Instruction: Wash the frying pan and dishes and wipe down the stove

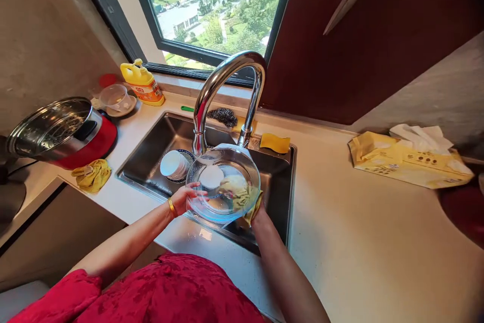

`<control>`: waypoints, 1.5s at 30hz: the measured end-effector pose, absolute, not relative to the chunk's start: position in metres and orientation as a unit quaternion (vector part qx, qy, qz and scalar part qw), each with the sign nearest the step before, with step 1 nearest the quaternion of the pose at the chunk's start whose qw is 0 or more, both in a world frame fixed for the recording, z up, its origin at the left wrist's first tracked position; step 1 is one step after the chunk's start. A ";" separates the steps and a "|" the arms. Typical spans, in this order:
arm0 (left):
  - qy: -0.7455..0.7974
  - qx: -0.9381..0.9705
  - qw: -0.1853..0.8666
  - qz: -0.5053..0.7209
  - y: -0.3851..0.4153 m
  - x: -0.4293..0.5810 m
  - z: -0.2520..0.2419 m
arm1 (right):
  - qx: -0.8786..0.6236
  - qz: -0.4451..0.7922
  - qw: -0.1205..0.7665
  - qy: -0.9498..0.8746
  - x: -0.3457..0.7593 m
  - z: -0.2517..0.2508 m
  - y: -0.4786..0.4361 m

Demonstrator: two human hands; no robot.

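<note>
A round clear glass dish (223, 184) stands tilted on edge above the near side of the sink (166, 134), held up by both hands. The left hand (184, 200), with a gold bracelet (171, 207) at its wrist, grips the rim of the dish, its fingers (195, 193) partly closed around the glass. The right hand (258, 218) is behind the dish, with a yellow cloth (254, 209) bunched against the glass. The cloth and dish hide its fingers, so how far they are closed cannot be told.

Down in the sink, a stack of white bowls (173, 164) lies on its side against a dark-rimmed plate (187, 159). Behind the sink stands a chrome faucet (200, 111), with a steel scrubber (223, 116) and a yellow sponge (275, 142) along the back edge. Left of the sink are a red cooker (91, 136), a yellow rag (92, 174), a bottle of dish soap (142, 83) and a plastic bowl (113, 99). Well right of the sink lies a yellow tissue pack (410, 162).
</note>
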State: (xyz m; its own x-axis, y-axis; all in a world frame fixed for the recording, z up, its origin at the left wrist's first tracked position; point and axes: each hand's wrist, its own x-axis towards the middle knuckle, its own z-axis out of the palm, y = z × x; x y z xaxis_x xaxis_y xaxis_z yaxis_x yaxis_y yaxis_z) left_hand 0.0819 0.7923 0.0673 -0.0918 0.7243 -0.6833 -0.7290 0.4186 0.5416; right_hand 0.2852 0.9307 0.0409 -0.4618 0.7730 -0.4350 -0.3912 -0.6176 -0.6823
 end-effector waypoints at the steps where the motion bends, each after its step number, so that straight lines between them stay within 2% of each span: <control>1: 0.519 -0.002 0.659 0.544 0.792 0.082 0.068 | -0.406 0.793 0.376 -0.256 0.293 0.040 0.932; 5: 0.573 0.038 0.605 0.551 0.789 0.081 0.076 | -0.448 0.704 0.497 -0.239 0.316 0.057 0.953; 7: 0.604 0.061 0.583 0.540 0.787 0.084 0.080 | -0.444 0.668 0.514 -0.305 0.309 0.072 0.956; 10: 0.632 0.089 0.564 0.524 0.784 0.088 0.084 | -0.404 0.604 0.411 -0.551 0.282 0.086 0.941; 12: 0.643 0.097 0.559 0.514 0.783 0.090 0.084 | -0.391 0.518 0.322 -0.689 0.266 0.084 0.927; 17: 0.669 0.117 0.542 0.495 0.780 0.091 0.086 | -0.469 0.361 0.097 -0.800 0.242 0.056 0.912; 20: 0.671 0.115 0.550 0.484 0.781 0.091 0.089 | -0.477 0.343 0.102 -0.803 0.210 0.046 0.909; 25: 0.628 0.159 0.546 0.530 0.785 0.081 0.091 | -0.358 0.354 0.113 -0.856 0.170 0.052 0.874; 28: 0.632 0.174 0.500 0.566 0.783 0.065 0.092 | -0.291 0.353 0.069 -0.887 0.197 0.056 0.861; 32: 0.653 0.162 0.524 0.522 0.779 0.054 0.093 | -0.308 0.269 0.050 -0.911 0.241 0.057 0.895; 37: 0.649 0.124 0.567 0.492 0.784 0.070 0.093 | -0.397 0.214 0.139 -0.882 0.206 0.056 0.934; 39: 0.643 0.119 0.573 0.494 0.787 0.075 0.092 | -0.392 0.251 0.200 -0.862 0.180 0.053 0.925; 41: 0.649 0.137 0.559 0.498 0.790 0.075 0.089 | -0.343 0.316 0.219 -0.857 0.165 0.050 0.905; 43: 0.661 0.159 0.532 0.505 0.790 0.069 0.087 | -0.248 0.380 0.155 -0.878 0.166 0.047 0.885; 45: 0.672 0.159 0.512 0.511 0.787 0.060 0.086 | -0.147 0.415 0.053 -0.896 0.182 0.044 0.872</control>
